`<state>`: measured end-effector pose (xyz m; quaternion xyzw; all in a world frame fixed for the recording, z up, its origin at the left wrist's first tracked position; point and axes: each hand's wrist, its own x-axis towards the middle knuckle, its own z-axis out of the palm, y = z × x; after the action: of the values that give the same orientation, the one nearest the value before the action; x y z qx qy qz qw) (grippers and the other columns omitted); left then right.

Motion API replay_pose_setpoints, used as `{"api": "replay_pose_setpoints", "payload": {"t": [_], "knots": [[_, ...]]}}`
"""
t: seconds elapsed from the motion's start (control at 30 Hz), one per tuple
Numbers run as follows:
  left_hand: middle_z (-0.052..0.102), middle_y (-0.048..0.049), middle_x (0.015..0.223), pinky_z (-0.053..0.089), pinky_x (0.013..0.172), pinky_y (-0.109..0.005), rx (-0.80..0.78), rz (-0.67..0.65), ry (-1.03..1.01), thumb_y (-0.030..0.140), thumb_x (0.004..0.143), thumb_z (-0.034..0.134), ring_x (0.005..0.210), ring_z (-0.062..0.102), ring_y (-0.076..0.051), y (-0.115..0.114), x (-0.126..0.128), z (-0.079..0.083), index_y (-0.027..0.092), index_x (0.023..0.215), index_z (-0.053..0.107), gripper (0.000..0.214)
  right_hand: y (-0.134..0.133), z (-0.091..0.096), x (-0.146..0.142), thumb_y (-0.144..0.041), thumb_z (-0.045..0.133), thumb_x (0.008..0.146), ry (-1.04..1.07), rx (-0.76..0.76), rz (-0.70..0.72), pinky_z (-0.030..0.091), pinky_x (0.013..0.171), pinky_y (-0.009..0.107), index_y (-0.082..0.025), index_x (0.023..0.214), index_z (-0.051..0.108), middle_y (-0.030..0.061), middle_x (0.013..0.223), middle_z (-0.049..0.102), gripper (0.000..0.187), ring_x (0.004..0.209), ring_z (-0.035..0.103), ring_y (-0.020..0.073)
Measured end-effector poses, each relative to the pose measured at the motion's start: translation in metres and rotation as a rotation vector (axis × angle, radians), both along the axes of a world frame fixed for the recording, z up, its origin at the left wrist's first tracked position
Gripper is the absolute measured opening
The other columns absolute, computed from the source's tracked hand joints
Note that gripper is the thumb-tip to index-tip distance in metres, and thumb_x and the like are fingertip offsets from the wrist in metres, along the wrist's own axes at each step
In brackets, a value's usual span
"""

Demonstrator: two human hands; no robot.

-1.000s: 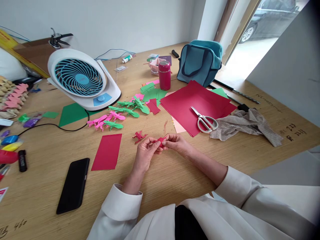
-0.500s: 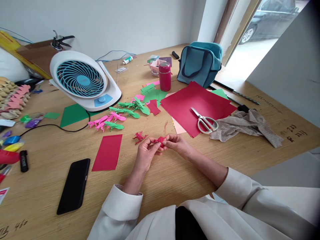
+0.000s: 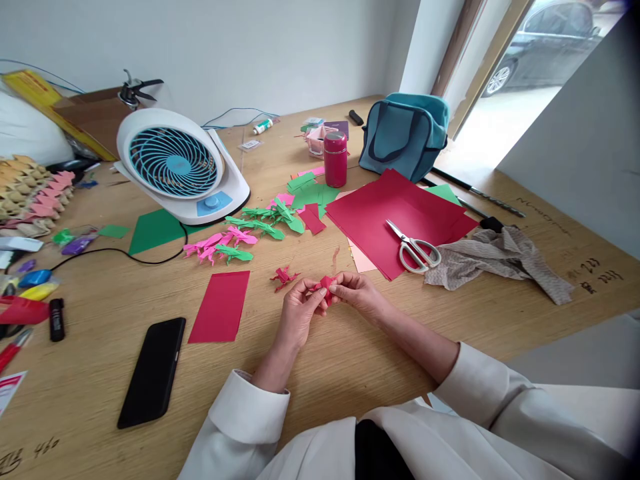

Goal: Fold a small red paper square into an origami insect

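Note:
A small folded piece of red paper is pinched between my two hands above the table. My left hand grips its left side with thumb and fingers, and my right hand closes on its right side. Fingers cover much of the folds. Just left of my hands lies a finished-looking red origami figure with thin legs. Pink origami figures and green origami figures are heaped farther back. Flat red paper strips lie to the left.
White-handled scissors rest on large red sheets, beside a crumpled grey cloth. A phone lies front left. Behind stand a fan, a red flask and a blue bag.
The view has shifted slightly, so everything sits a little farther right and lower. Both hands still hold the red paper, with its folded top showing a bit more between the fingers.

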<state>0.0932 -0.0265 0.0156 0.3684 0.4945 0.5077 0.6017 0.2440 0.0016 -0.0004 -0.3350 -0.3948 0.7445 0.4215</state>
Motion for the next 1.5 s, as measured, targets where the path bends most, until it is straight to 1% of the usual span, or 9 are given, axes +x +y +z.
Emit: {"api": "replay_pose_setpoints", "payload": {"t": [0.17,0.37,0.47,0.57,0.63,0.9,1.07,1.2,1.5], "knots": [[0.063,0.003,0.059,0.038,0.041,-0.015,0.042,-0.006,0.06,0.038,0.07,0.078,0.05,0.056,-0.008,0.001,0.0,-0.001,0.017,0.081,0.059,0.03,0.001,-0.001,-0.004,-0.044,0.089,0.06,0.006,-0.026,-0.122,0.047,0.058,0.023,-0.019,0.076,0.059,-0.004,0.064,0.066,0.042,0.055,0.058,0.0091],[0.068,0.0002,0.071,0.036,0.04,-0.015,0.015,0.044,0.061,0.038,0.067,0.078,0.06,0.064,-0.011,-0.001,0.003,0.0,0.017,0.082,0.058,0.033,-0.003,-0.002,-0.006,-0.047,0.079,0.074,-0.075,0.187,-0.131,0.049,0.06,0.027,-0.019,0.082,0.059,-0.001,0.066,0.065,0.035,0.06,0.061,0.013],[0.068,0.0002,0.075,0.037,0.04,-0.015,-0.002,0.061,0.036,0.039,0.067,0.078,0.064,0.067,-0.013,-0.001,0.004,-0.001,0.018,0.081,0.058,0.033,-0.007,0.002,-0.004,-0.041,0.072,0.082,-0.264,0.363,-0.144,0.048,0.063,0.028,-0.02,0.091,0.061,0.001,0.073,0.066,0.025,0.065,0.061,0.0139],[0.068,0.0009,0.074,0.036,0.042,-0.014,-0.031,0.079,0.016,0.039,0.067,0.079,0.065,0.066,-0.012,-0.001,0.004,-0.003,0.018,0.078,0.058,0.032,-0.011,0.008,-0.001,-0.025,0.07,0.082,-0.555,0.634,-0.232,0.045,0.063,0.027,-0.021,0.094,0.061,0.0023,0.087,0.064,0.015,0.065,0.055,0.0117],[0.067,0.0014,0.074,0.035,0.043,-0.014,-0.058,0.081,-0.001,0.039,0.066,0.079,0.064,0.064,-0.01,-0.001,0.003,-0.005,0.018,0.077,0.059,0.031,-0.012,0.011,0.0,-0.02,0.068,0.082,-0.644,0.762,-0.252,0.046,0.064,0.028,-0.021,0.093,0.06,0.0025,0.09,0.062,0.014,0.067,0.054,0.0119],[0.071,-0.0018,0.081,0.037,0.047,-0.014,-0.11,0.027,-0.02,0.038,0.069,0.078,0.064,0.06,-0.008,-0.001,0.002,-0.008,0.017,0.085,0.065,0.029,-0.011,0.007,0.003,-0.015,0.062,0.087,-0.858,1.018,-0.244,0.047,0.079,0.036,-0.021,0.097,0.059,0.0057,0.091,0.063,0.012,0.086,0.058,0.0213],[0.071,-0.0023,0.083,0.041,0.048,-0.014,-0.112,0.037,-0.031,0.037,0.069,0.079,0.068,0.062,-0.009,-0.003,0.003,-0.008,0.017,0.085,0.065,0.029,-0.011,0.005,0.003,-0.014,0.058,0.091,-0.85,1.067,-0.201,0.05,0.078,0.035,-0.021,0.105,0.06,0.0077,0.095,0.064,0.015,0.088,0.061,0.0212],[0.07,-0.0021,0.081,0.045,0.049,-0.015,-0.075,0.036,0.003,0.044,0.073,0.077,0.071,0.064,-0.011,-0.003,0.002,-0.006,0.016,0.086,0.066,0.032,-0.011,0.005,0.004,-0.014,0.055,0.092,-0.856,1.084,-0.186,0.051,0.079,0.034,-0.022,0.108,0.059,0.0075,0.098,0.064,0.018,0.091,0.062,0.0209],[0.07,-0.0009,0.075,0.048,0.051,-0.016,0.013,0.123,0.125,0.046,0.075,0.074,0.065,0.061,-0.01,-0.004,0.006,-0.009,0.015,0.081,0.071,0.031,-0.014,0.008,0.003,-0.024,0.056,0.096,-0.966,1.13,-0.19,0.052,0.077,0.035,-0.02,0.11,0.061,0.0099,0.097,0.065,0.015,0.089,0.063,0.0219]]}}
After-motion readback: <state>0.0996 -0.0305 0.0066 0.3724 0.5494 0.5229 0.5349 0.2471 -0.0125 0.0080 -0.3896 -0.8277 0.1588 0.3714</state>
